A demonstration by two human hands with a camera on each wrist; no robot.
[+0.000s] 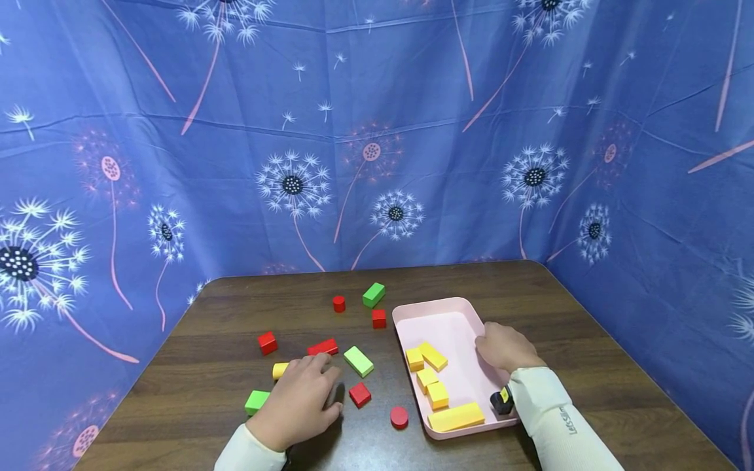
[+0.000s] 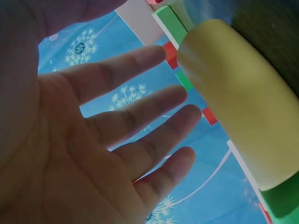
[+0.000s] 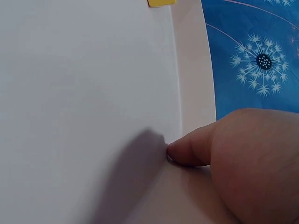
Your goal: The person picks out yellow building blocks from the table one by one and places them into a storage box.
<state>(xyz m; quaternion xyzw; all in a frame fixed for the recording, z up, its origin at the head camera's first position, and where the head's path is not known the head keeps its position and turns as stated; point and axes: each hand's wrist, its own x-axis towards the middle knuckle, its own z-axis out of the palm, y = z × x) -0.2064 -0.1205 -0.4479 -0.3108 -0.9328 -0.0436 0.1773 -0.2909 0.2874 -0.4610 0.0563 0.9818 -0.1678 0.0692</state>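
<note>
My left hand (image 1: 303,398) hovers low over the blocks with its fingers spread, holding nothing. Beside its fingers lies a yellow cylinder (image 2: 238,102), which in the head view is partly hidden behind that hand. A green block (image 1: 256,401) sits to the left of the hand, and a red block (image 1: 323,347) lies just beyond the fingertips. On the right, my right hand (image 1: 508,347) grips the side of a pink tray (image 1: 432,306), thumb pressed against the inner wall. Several yellow blocks (image 1: 437,395) rest in the tray's left and near parts.
Between hand and tray are a light green block (image 1: 359,362), a red cube (image 1: 360,394) and a red disc (image 1: 398,417). Farther back stand a red cylinder (image 1: 339,303), a green block (image 1: 374,295) and a red cube (image 1: 379,318). Blue cloth (image 1: 377,98) hangs behind the table.
</note>
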